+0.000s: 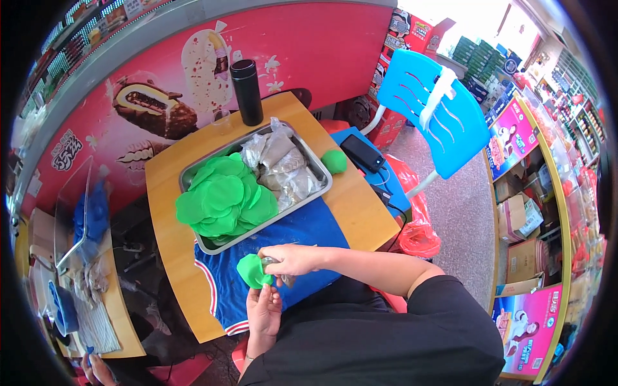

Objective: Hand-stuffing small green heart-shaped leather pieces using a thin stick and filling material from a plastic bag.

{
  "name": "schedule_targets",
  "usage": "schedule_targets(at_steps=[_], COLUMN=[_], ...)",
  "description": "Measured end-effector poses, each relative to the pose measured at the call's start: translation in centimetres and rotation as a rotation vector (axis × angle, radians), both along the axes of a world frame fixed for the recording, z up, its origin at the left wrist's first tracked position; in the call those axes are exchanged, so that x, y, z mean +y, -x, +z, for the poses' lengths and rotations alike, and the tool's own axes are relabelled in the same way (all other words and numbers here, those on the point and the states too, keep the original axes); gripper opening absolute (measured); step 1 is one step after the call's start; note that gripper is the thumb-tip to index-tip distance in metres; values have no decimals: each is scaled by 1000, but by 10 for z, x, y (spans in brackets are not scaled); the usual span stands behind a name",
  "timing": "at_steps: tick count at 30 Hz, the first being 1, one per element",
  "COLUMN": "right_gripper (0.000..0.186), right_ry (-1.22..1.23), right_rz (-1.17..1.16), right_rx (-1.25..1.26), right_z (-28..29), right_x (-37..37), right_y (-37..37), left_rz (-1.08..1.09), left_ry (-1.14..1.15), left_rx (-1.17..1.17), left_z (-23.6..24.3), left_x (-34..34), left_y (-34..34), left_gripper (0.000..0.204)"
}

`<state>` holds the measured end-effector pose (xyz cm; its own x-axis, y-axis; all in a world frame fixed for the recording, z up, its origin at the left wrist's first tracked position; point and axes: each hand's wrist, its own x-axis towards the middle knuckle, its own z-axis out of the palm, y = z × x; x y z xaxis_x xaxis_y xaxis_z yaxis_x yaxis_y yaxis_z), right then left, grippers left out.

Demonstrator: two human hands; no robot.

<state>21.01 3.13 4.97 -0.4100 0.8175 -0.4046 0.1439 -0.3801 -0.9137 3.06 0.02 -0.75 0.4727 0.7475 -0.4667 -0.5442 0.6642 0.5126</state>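
Just below left of the frame's middle, a thin green sheet (250, 270) was pinched by the left hand (263, 312) and right hand (291, 259). Probably, it was best held softly, so nothing would be torn.

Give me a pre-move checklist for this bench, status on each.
1. Green piece supported: ok, left hand pinches its lower edge.
2. Right hand grip: cannot tell, its fingers partly hide what they close on.
3. Green discs lying singly: not ok, heaped and overlapping in the left part of the metal tray.
4. Clear plastic bags in the tray: ok, bunched in its right part.
5. Black bottle upright: ok, standing behind the tray.
6. Blue cloth under the hands: ok, spread on the table.
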Motion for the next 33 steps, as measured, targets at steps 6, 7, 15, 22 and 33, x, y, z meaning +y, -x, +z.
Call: schedule_targets(at_steps=[6,7,15,22,33], right_gripper=[40,40,43,33,23], right_ry=[-127,-129,-251,-616,-783], right_rz=[46,44,132,209,196], right_rx=[-41,-40,-165,-482,-772], right_z=[11,13,45,63,65], right_x=[3,4,6,7,9], right_y=[2,3,3,9,12], left_rz=[-3,-18,-65,-92,119], left_ry=[69,79,24,-276,-516], left_rx=[-51,-88,-96,93,103], left_z=[-2,-2,7,13,14], left_x=[4,4,10,21,21], left_y=[0,-1,-5,-6,-1], left_gripper=[8,6,14,37,18])
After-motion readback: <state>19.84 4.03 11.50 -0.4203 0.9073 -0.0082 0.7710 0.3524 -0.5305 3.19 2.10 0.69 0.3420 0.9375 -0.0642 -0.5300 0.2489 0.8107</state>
